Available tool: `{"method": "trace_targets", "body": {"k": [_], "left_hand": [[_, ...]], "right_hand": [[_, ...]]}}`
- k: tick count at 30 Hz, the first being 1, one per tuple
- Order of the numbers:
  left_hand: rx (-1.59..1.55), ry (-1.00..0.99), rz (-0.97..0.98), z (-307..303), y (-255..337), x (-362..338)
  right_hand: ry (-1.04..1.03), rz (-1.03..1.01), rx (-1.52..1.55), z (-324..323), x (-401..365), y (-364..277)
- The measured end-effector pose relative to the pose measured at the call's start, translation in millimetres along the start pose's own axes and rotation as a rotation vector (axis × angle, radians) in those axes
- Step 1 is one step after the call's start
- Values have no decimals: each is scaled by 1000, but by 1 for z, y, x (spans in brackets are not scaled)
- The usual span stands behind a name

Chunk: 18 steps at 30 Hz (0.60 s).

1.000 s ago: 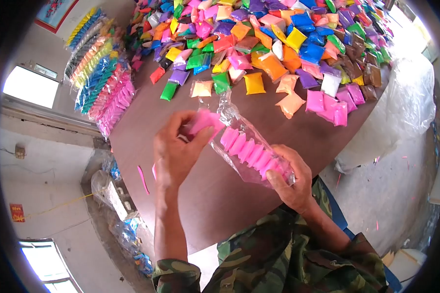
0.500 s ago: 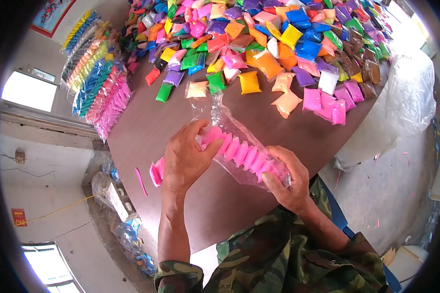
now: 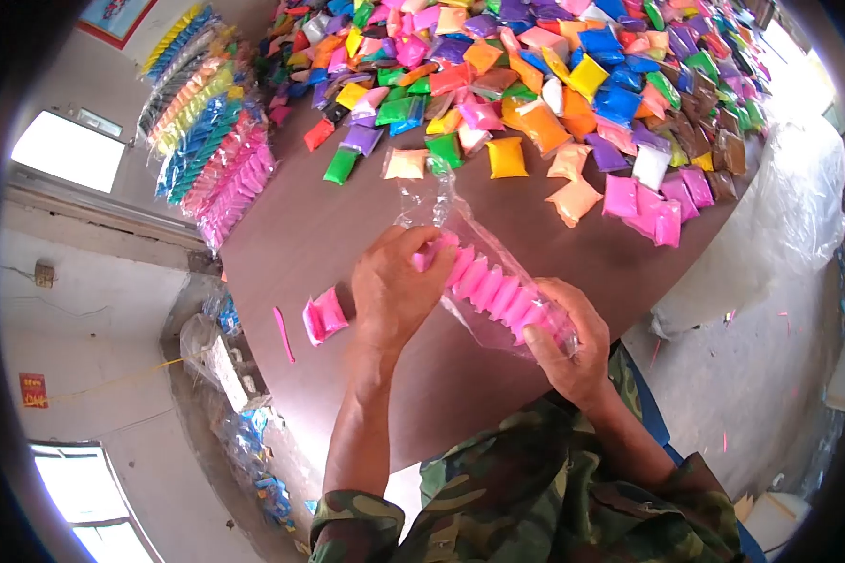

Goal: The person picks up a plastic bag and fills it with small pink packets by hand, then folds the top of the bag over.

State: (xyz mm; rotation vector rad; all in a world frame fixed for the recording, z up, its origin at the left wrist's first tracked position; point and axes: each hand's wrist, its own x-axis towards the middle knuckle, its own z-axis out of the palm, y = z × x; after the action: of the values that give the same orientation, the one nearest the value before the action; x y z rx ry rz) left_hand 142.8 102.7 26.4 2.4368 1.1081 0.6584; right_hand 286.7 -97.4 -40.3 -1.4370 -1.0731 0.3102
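Note:
A clear plastic bag [image 3: 474, 225] lies slantwise over the brown table, with a row of pink packets [image 3: 488, 286] standing side by side in it. My right hand [image 3: 573, 342] is closed around the bag's lower right end, thumb in front. At the upper left end of the row, my left hand [image 3: 399, 281] is closed with its fingertips on a pink packet [image 3: 432, 251], which they partly hide. The bag's loose mouth stretches away beyond that hand. Left of my left wrist, a few loose pink packets [image 3: 325, 316] sit together beside a thin pink stick [image 3: 284, 335].
A large heap of small coloured packets [image 3: 535, 94] covers the far side of the table [image 3: 282, 235]. Filled bags of sorted packets [image 3: 211, 141] are stacked at the far left edge. A big clear plastic sheet [image 3: 770, 216] hangs off the right side.
The view has shifted slightly. My left hand has moved right relative to the loose pink packets, which show more fully now. My right hand keeps its hold on the bag.

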Motion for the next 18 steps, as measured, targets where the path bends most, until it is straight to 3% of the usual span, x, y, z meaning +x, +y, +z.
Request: {"method": "trace_targets", "body": {"k": [3,6,10,13,15,18], "left_hand": [[20,28,44,-2,1,-2],[-81,81,-82,-21,-1,-15],[-50,194,-135,-74,-76,-46],[-50,-9,-408,-115,-148,-72],[-276,-147,-568,-124,-170,-82],[-222,-171,-455,-114,-172,-89]], "right_hand": [[5,15,9,-1,1,-2],[10,13,16,0,-1,0],[6,9,20,0,0,2],[2,0,19,-1,0,2],[-1,-11,22,0,1,2],[2,-16,12,-1,1,2]]}}
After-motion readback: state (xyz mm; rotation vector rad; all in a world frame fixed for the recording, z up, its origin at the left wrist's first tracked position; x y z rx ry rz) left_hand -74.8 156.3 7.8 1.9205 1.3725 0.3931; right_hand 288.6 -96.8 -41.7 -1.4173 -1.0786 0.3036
